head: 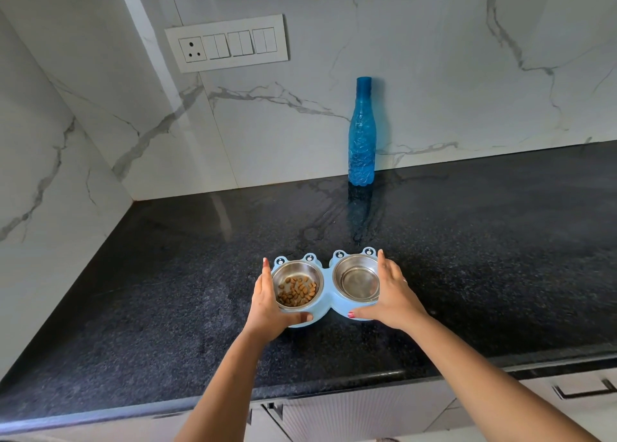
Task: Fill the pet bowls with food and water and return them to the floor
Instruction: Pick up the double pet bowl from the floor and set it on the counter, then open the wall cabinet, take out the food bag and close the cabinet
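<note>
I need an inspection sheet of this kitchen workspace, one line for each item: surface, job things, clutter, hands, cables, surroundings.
Surface: black speckled countertop, glossy.
Job's things: light blue double feeder on the counter; left steel bowl holds brown kibble; right steel bowl shows no kibble, water cannot be judged; blue bottle upright at the wall, capped.
Clutter: nothing seen.
Grippers: left hand and right hand grip the feeder's two ends.
Cables: nothing seen.
Surroundings: marble wall, switch panel, cabinet fronts below.

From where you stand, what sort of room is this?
Probably a home kitchen: a dark stone counter, a marble-look wall with a switch panel, and cabinet fronts below.
</note>
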Demonstrator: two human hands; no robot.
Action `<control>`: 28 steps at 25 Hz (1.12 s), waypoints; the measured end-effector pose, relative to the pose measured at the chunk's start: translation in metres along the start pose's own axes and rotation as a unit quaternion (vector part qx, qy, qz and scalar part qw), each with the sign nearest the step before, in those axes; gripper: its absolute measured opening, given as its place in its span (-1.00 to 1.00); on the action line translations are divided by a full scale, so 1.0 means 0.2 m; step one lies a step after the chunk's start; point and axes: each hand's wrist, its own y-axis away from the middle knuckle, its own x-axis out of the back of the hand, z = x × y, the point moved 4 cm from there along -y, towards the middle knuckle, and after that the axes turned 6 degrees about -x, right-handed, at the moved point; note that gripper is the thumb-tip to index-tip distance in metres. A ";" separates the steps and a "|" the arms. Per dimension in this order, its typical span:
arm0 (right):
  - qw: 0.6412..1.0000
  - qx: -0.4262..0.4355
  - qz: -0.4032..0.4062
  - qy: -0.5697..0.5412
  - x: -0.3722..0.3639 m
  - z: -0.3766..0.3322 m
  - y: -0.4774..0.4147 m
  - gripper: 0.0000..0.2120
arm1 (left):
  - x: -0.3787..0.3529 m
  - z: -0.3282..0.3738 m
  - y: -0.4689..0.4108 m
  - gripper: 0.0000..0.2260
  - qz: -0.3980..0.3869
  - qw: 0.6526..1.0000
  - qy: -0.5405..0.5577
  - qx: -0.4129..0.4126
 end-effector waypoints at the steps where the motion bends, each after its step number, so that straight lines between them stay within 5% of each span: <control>1: 1.000 0.000 0.004 0.001 0.00 0.00 0.00 0.34 | 0.00 0.00 0.00 0.29 -0.001 1.000 -0.004 0.000; 10: 0.995 0.078 -0.062 0.000 0.19 -0.19 0.01 0.35 | 0.02 0.22 -0.06 0.12 0.025 0.982 -0.170 -0.077; 14: 0.972 0.214 0.064 -0.070 0.68 -0.68 0.00 0.21 | 0.36 0.73 -0.27 -0.14 0.196 0.952 -0.116 -0.207; 17: 0.907 0.314 0.277 -0.027 1.18 -1.08 0.10 0.04 | 0.79 1.24 -0.33 -0.28 0.367 0.873 -0.079 -0.313; 21: 0.755 0.401 0.516 0.048 1.68 -1.54 0.27 -0.03 | 1.31 1.77 -0.31 -0.29 0.502 0.759 -0.120 -0.396; 23: 0.714 0.399 0.564 0.114 1.80 -1.71 0.26 0.03 | 1.47 1.90 -0.34 -0.23 0.518 0.745 -0.166 -0.385; 26: 0.715 0.344 0.564 0.229 1.87 -1.90 0.10 0.10 | 1.65 1.97 -0.46 -0.14 0.501 0.764 -0.224 -0.340; 28: 0.672 0.310 0.609 0.287 1.88 -1.99 -0.01 -0.05 | 1.71 1.94 -0.57 -0.06 0.486 0.776 -0.257 -0.310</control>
